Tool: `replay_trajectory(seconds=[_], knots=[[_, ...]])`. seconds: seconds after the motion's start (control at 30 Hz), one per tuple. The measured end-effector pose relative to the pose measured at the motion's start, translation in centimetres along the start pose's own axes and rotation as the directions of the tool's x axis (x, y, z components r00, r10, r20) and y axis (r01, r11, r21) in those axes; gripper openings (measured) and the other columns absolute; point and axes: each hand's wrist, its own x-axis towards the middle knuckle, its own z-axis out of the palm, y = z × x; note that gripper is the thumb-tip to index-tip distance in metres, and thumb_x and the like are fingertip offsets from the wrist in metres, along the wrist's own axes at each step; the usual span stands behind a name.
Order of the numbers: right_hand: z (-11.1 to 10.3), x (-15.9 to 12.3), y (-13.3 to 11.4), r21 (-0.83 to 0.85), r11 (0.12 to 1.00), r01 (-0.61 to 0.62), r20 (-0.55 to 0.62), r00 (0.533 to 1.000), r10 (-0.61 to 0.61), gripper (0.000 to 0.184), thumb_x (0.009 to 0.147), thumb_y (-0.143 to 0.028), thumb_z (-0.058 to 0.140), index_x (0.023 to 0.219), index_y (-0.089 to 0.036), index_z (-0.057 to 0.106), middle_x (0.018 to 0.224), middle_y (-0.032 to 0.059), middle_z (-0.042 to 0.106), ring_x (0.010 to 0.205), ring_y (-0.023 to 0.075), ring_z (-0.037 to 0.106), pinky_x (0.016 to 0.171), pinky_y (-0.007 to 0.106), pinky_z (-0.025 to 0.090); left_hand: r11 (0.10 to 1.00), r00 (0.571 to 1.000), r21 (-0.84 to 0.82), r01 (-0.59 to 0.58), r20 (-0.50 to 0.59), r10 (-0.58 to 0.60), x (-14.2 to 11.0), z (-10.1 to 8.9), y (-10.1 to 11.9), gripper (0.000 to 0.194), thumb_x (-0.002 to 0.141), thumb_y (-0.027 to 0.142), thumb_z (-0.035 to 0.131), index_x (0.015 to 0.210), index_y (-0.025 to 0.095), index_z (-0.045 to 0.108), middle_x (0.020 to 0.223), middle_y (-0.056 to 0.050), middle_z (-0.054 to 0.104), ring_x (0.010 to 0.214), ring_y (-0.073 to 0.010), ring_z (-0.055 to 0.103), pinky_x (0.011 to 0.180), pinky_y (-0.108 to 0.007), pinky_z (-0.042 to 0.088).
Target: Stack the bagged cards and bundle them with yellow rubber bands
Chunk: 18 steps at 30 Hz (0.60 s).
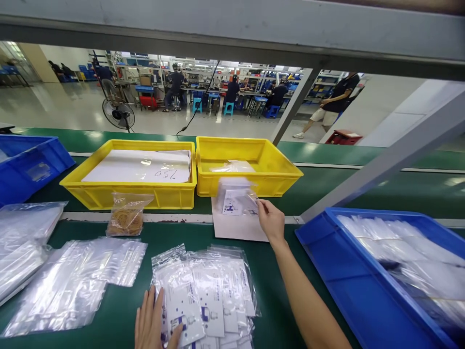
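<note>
Here, bag [237, 199] between right fingers [264, 205]

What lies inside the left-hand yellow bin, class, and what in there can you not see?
White paper lies in the left-hand yellow bin, with handwriting near its right end. Whatever lies beneath the paper is covered and cannot be seen.

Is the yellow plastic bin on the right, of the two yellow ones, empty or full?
Neither: the yellow plastic bin holds some whitish translucent packets, but much inner wall shows bare.
</note>
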Motion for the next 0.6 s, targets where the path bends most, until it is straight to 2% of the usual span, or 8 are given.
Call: replay_trajectory(seconds=[0.13, 0.23, 0.3, 0.37, 0.43, 0.5, 0.57, 0.6], knots=[[-2.6, -3.3, -3.3, 0.156, 0.986, -0.064, 0.029, 0.998, 0.061, 0.036, 0.085, -0.055, 0.053, 0.093, -0.02, 0.06, 0.087, 0.0096, 0.071, 0.079, 0.026, 0.066, 0.07, 0.037, 0.051, 0.997, 0.997, -0.064, -0.052, 0.054, 0.056, -0.5, -1.2, 1.7, 0.064, 0.094, 0.053, 0.037, 0.149, 0.02, 0.029, 0.16, -0.012, 0.018, 0.147, -0.032, 0.009, 0.117, -0.06, 0.008], [-3.1, -7.5, -5.4, 0.273, 0.94, -0.205, 0.188, 0.97, 0.157, 0.035, 0.087, -0.055, 0.053, 0.095, -0.022, 0.056, 0.077, 0.0066, 0.072, 0.064, 0.0229, 0.068, 0.056, 0.033, 0.052, 0.987, 0.986, -0.153, -0.047, 0.15, 0.07, -0.6, -2.0, 2.6, 0.065, 0.092, 0.05, 0.046, 0.149, 0.026, 0.028, 0.16, -0.009, 0.015, 0.147, -0.0323, 0.006, 0.116, -0.06, 0.012], [-2.7, -10.9, -5.9, 0.3, 0.903, -0.308, 0.332, 0.921, 0.204, 0.035, 0.087, -0.054, 0.054, 0.097, -0.021, 0.056, 0.073, 0.0061, 0.073, 0.057, 0.0223, 0.068, 0.05, 0.032, 0.052, 0.966, 0.974, -0.257, -0.011, 0.214, 0.068, -0.6, -2.4, 3.1, 0.063, 0.091, 0.049, 0.048, 0.148, 0.028, 0.03, 0.161, -0.008, 0.015, 0.147, -0.0312, 0.006, 0.116, -0.058, 0.015], [-2.1, -14.2, -5.4, 0.287, 0.875, -0.39, 0.454, 0.86, 0.234, 0.04, 0.087, -0.054, 0.055, 0.107, -0.019, 0.056, 0.089, 0.0109, 0.075, 0.071, 0.0259, 0.072, 0.059, 0.036, 0.057, 0.926, 0.967, -0.374, 0.048, 0.251, 0.051, -0.6, -2.7, 3.4, 0.063, 0.091, 0.05, 0.048, 0.148, 0.027, 0.032, 0.161, -0.008, 0.016, 0.147, -0.0296, 0.008, 0.117, -0.054, 0.017], [-1.6, -16.9, -3.8, 0.196, 0.887, -0.417, 0.485, 0.828, 0.282, 0.055, 0.086, -0.056, 0.055, 0.126, -0.02, 0.048, 0.125, 0.0159, 0.065, 0.11, 0.0307, 0.064, 0.087, 0.046, 0.054, 0.878, 0.965, -0.465, 0.111, 0.262, 0.017, -0.6, -2.9, 3.8, 0.066, 0.09, 0.053, 0.048, 0.148, 0.026, 0.031, 0.16, -0.008, 0.016, 0.147, -0.0288, 0.008, 0.118, -0.05, 0.018], [-1.4, -18.7, -1.7, 0.005, 0.921, -0.389, 0.396, 0.847, 0.355, 0.07, 0.083, -0.062, 0.052, 0.138, -0.019, 0.04, 0.148, 0.0175, 0.043, 0.138, 0.0334, 0.038, 0.108, 0.053, 0.037, 0.855, 0.962, -0.496, 0.151, 0.271, -0.013, -0.7, -2.8, 4.1, 0.07, 0.09, 0.055, 0.047, 0.149, 0.026, 0.026, 0.161, -0.007, 0.014, 0.148, -0.029, 0.006, 0.116, -0.05, 0.023], [-1.4, -19.5, 0.3, -0.146, 0.917, -0.371, 0.287, 0.871, 0.398, 0.08, 0.079, -0.069, 0.05, 0.136, -0.014, 0.043, 0.156, 0.0202, 0.027, 0.146, 0.037, 0.017, 0.115, 0.059, 0.021, 0.869, 0.965, -0.474, 0.146, 0.26, -0.02, -0.9, -2.2, 4.1, 0.072, 0.09, 0.056, 0.045, 0.151, 0.027, 0.02, 0.162, -0.006, 0.009, 0.148, -0.0298, 0.002, 0.114, -0.052, 0.027], [-1.3, -19.7, 0.9, -0.175, 0.912, -0.372, 0.251, 0.879, 0.407, 0.081, 0.076, -0.072, 0.049, 0.131, -0.013, 0.047, 0.157, 0.0213, 0.023, 0.146, 0.0387, 0.011, 0.115, 0.061, 0.016, 0.886, 0.971, -0.448, 0.116, 0.237, -0.007, -1.0, -1.6, 3.9, 0.071, 0.091, 0.055, 0.044, 0.151, 0.027, 0.018, 0.162, -0.007, 0.008, 0.148, -0.0301, 0.002, 0.115, -0.053, 0.026]])
